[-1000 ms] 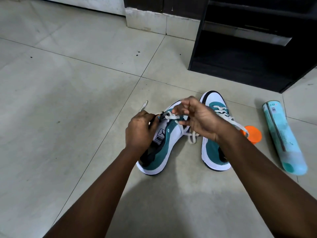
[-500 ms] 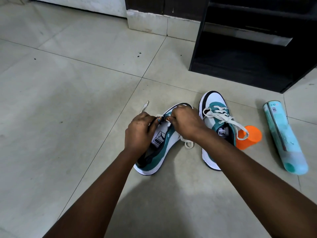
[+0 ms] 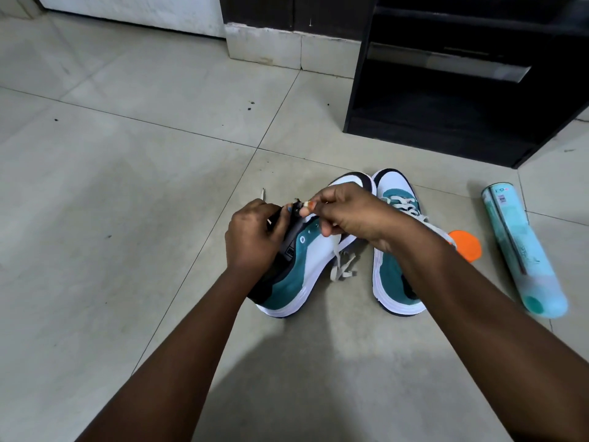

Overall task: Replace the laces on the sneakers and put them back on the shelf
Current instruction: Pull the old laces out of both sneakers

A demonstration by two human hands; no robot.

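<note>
Two white and teal sneakers lie on the tiled floor. My left hand (image 3: pixel 251 237) grips the tongue and upper edge of the left sneaker (image 3: pixel 306 266), tilting it onto its side. My right hand (image 3: pixel 347 212) pinches the cream lace (image 3: pixel 342 266) near the top eyelets; the loose end hangs down and bunches on the floor beside the shoe. A lace tip (image 3: pixel 262 194) sticks out beyond my left hand. The right sneaker (image 3: pixel 393 282) stands laced, partly hidden by my right forearm.
A black shelf unit (image 3: pixel 462 100) stands open at the back right. A light teal spray can (image 3: pixel 522 253) lies on the floor to the right, its orange cap (image 3: pixel 467 245) beside the right sneaker. A wall base runs along the back.
My right hand has pulled the lace up and out of the left sneaker's eyelets, which now show bare. The sneaker is tipped further onto its side.
</note>
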